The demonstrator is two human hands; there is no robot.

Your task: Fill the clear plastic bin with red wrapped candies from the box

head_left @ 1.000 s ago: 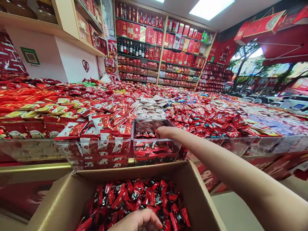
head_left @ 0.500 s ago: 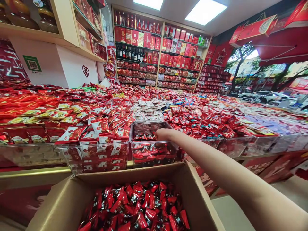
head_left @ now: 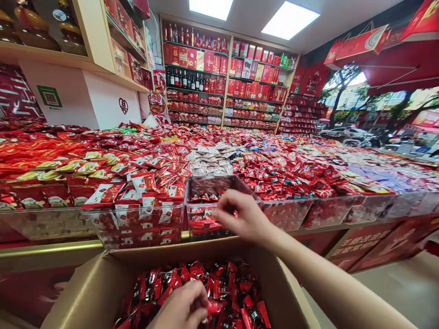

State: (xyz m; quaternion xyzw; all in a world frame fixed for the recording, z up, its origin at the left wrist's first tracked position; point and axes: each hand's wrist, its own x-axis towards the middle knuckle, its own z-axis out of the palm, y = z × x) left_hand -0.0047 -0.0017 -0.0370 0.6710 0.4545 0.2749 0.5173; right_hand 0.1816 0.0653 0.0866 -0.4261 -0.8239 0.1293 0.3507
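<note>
An open cardboard box (head_left: 284, 283) stands in front of me with many red-and-black wrapped candies (head_left: 219, 283) in it. My left hand (head_left: 181, 306) is low over these candies, fingers bent, a gap showing between thumb and forefinger. Just beyond the box is a clear plastic bin (head_left: 188, 201), partly filled with red packets (head_left: 202, 219). In front of that bin's near right side hangs my right hand (head_left: 242, 214), above the box's far edge. Its fingers are loosely curled, thumb apart, and nothing shows in them.
White-and-red packets fill another clear bin (head_left: 137, 224) on the left. More bins of packets (head_left: 288, 212) run off to the right. A white-wrapped heap (head_left: 212, 157) lies behind the middle bin. Shelves with bottles and boxes (head_left: 195, 59) line the back wall.
My right hand has come up out of the clear bin and back toward the box. My left hand has come into view over the candies in the box.
</note>
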